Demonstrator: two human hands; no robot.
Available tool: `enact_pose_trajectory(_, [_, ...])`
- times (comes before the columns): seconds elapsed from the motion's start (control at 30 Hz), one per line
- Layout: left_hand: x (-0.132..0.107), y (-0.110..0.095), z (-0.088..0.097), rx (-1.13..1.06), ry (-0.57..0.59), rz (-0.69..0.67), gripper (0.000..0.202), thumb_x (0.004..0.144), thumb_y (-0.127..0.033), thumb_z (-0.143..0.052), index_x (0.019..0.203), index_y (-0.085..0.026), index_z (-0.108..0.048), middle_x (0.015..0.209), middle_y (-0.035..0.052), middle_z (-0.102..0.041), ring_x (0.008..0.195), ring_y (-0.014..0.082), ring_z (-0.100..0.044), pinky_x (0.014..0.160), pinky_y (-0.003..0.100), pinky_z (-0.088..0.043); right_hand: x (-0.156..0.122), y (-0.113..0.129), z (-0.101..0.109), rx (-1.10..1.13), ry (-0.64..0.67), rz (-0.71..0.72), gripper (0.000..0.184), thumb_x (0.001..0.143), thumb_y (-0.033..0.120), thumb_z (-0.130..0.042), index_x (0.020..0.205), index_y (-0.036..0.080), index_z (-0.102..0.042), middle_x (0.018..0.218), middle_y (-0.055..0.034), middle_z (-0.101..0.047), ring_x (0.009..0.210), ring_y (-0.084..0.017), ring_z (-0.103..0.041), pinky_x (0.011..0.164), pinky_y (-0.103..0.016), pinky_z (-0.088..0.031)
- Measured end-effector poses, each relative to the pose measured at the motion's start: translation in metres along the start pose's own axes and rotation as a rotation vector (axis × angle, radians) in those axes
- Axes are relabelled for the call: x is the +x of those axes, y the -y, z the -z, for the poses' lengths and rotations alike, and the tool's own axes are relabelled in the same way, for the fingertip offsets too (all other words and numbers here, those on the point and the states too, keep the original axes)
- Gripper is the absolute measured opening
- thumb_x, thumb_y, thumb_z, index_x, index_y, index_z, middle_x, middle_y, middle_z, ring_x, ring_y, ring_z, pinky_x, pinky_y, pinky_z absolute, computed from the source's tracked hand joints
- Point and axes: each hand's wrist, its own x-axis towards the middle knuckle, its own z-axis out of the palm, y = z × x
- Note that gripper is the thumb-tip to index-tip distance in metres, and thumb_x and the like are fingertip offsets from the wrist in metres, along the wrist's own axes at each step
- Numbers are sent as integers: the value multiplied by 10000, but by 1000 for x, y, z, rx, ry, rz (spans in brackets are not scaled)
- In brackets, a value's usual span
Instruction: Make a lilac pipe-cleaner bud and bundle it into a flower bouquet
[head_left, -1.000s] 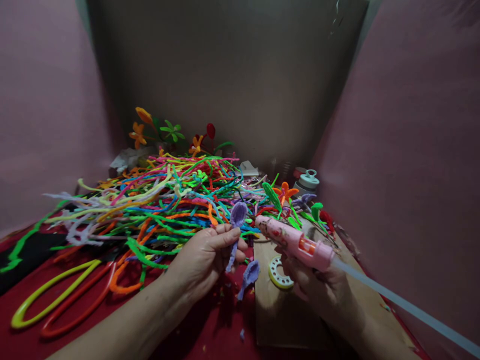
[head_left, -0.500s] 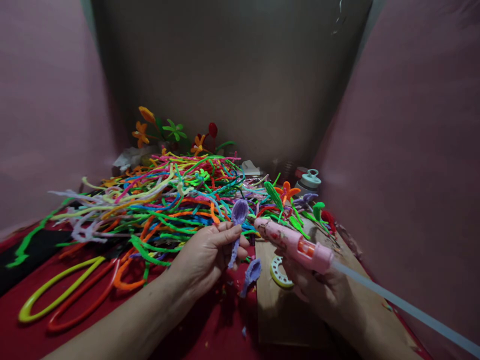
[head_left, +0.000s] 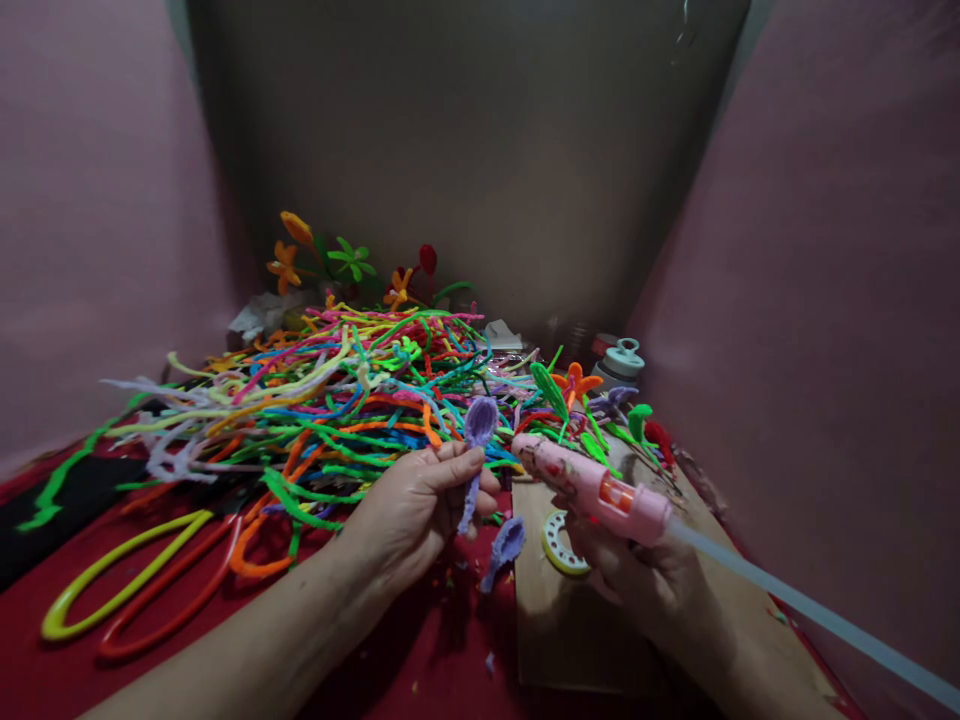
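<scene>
Between thumb and fingers, my left hand (head_left: 427,505) pinches the stem of a purple pipe-cleaner petal (head_left: 481,424), its cupped oval end pointing up. A pink glue gun (head_left: 592,485) is gripped in my right hand (head_left: 630,560), with a long clear glue stick (head_left: 810,605) sticking out of its back. The gun's nozzle points left toward the petal, a small gap apart from it. Below my left hand, a second purple petal (head_left: 507,542) lies by the edge of a wooden board (head_left: 570,640). My right fingers are partly hidden behind the gun.
A big heap of coloured pipe cleaners (head_left: 337,400) spreads across the red cloth (head_left: 420,640). Yellow and red-handled scissors (head_left: 172,560) lie at left. A tape roll (head_left: 562,545) rests on the board. Finished flowers (head_left: 577,385) and a lidded bottle (head_left: 621,360) stand behind.
Almost nothing differs. The glue gun's tip sits very slightly farther right of the petal, and the whole view has shifted a little.
</scene>
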Motion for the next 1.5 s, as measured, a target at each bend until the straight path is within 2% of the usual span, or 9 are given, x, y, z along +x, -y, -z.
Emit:
enact_pose_trajectory(0.13, [1, 0, 1, -2, -3, -9, 121, 814, -116, -531, 693, -121, -530, 546, 24, -623, 371, 76, -551, 311, 140, -384, 4, 0, -2, 61, 116, 86, 402, 881, 274, -435, 1281, 301, -469, 1337, -32, -478, 1229, -248, -436, 1044, -453, -317])
enact_pose_trajectory(0.27, [1, 0, 2, 0, 4, -13, 113, 816, -112, -523, 704, -115, -538, 551, 24, -624, 377, 77, -555, 310, 140, -390, 5, 3, -5, 83, 102, 97, 404, 879, 310, -444, 1277, 253, -485, 1320, -61, -495, 1214, -271, -451, 1036, -457, -329])
enact_pose_trajectory(0.43, [2, 1, 2, 5, 0, -5, 112, 819, -115, -523, 707, -116, -533, 552, 24, -625, 372, 75, -552, 303, 139, -388, 4, 4, -6, 72, 64, 83, 406, 856, 353, -485, 1256, 291, -508, 1307, -26, -509, 1199, -283, -465, 1024, -454, -362])
enact_pose_trajectory(0.63, [2, 2, 2, 7, 2, -10, 136, 823, -111, -515, 687, -116, -526, 549, 23, -624, 370, 75, -553, 297, 137, -391, 2, -5, -4, 98, 41, 72, 401, 865, 332, -478, 1262, 287, -496, 1339, -37, -475, 1214, -270, -451, 1029, -459, -347])
enact_pose_trajectory(0.77, [2, 1, 3, 1, 11, -14, 135, 820, -113, -521, 685, -107, -536, 565, 27, -631, 379, 75, -559, 295, 138, -403, 4, 2, -5, 74, 73, 85, 391, 866, 345, -472, 1253, 306, -503, 1308, -23, -508, 1201, -261, -468, 1024, -446, -361])
enact_pose_trajectory(0.93, [4, 3, 4, -15, 34, -14, 108, 820, -112, -521, 713, -112, -536, 566, 24, -632, 388, 80, -569, 296, 136, -410, 4, 5, -5, 74, 107, 81, 387, 873, 303, -461, 1257, 282, -502, 1311, -51, -505, 1209, -250, -460, 1026, -427, -361])
enact_pose_trajectory(1.03, [5, 3, 4, -17, 37, -14, 106, 823, -119, -522, 719, -106, -541, 567, 25, -632, 380, 77, -566, 290, 134, -406, 3, 3, -4, 83, 124, 65, 392, 867, 299, -468, 1258, 286, -500, 1320, -52, -496, 1210, -255, -458, 1020, -426, -368])
enact_pose_trajectory(1.27, [5, 3, 4, -13, 24, -32, 121, 818, -103, -524, 700, -107, -549, 556, 24, -634, 382, 78, -566, 288, 132, -409, 2, -1, -4, 47, 76, 69, 385, 865, 330, -466, 1238, 258, -527, 1306, -67, -509, 1195, -276, -471, 1016, -463, -358])
enact_pose_trajectory(1.5, [4, 3, 4, -18, 17, -36, 128, 810, -101, -536, 683, -113, -546, 543, 25, -630, 386, 82, -567, 287, 133, -406, -4, -13, 0, 67, 69, 19, 417, 872, 307, -470, 1289, 303, -460, 1362, -25, -445, 1232, -264, -429, 1038, -458, -334])
